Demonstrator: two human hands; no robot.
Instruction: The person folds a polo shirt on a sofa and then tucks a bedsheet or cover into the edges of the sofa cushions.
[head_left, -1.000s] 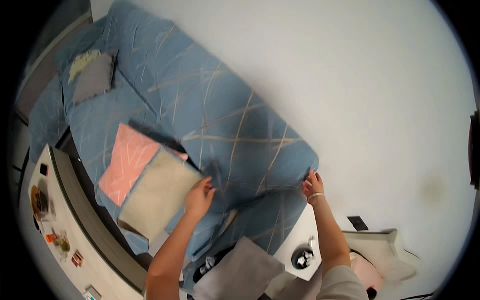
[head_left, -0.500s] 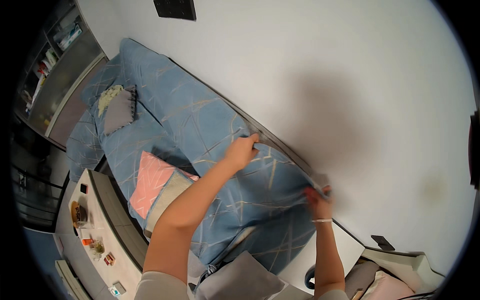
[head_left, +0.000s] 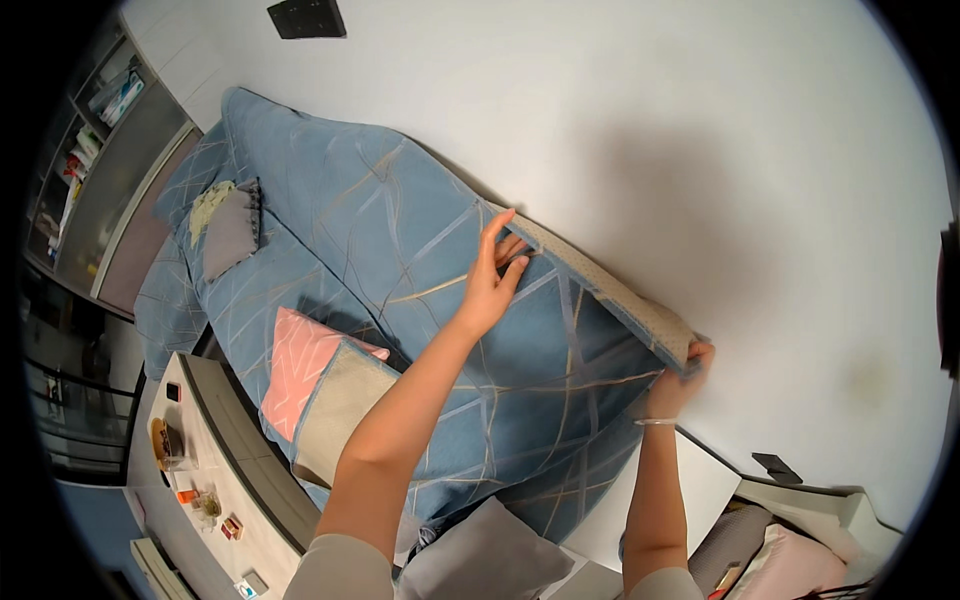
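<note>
A blue sofa cover [head_left: 420, 250] with criss-cross pale lines drapes the sofa along the wall. Its back edge is partly turned over, showing a beige dotted underside [head_left: 615, 287]. My right hand [head_left: 679, 388], with a bracelet at the wrist, is closed on the cover's right corner close to the wall. Further left, my left hand [head_left: 490, 290] lies at the same edge, thumb and fingers apart. A pink cushion [head_left: 300, 360] and a beige cushion [head_left: 340, 405] rest on the seat, left of my left forearm.
A grey cushion [head_left: 490, 555] lies close to me at the bottom. To its right stands a white surface [head_left: 665, 500], beside grey and pink pillows. A long table [head_left: 225, 480] with small items runs along the left. A grey cushion [head_left: 232, 235] sits at the sofa's far end.
The cover's back edge has risen and turned over, baring its beige underside. My right hand moved up and right with the corner; my left hand moved up, its fingers now spread.
</note>
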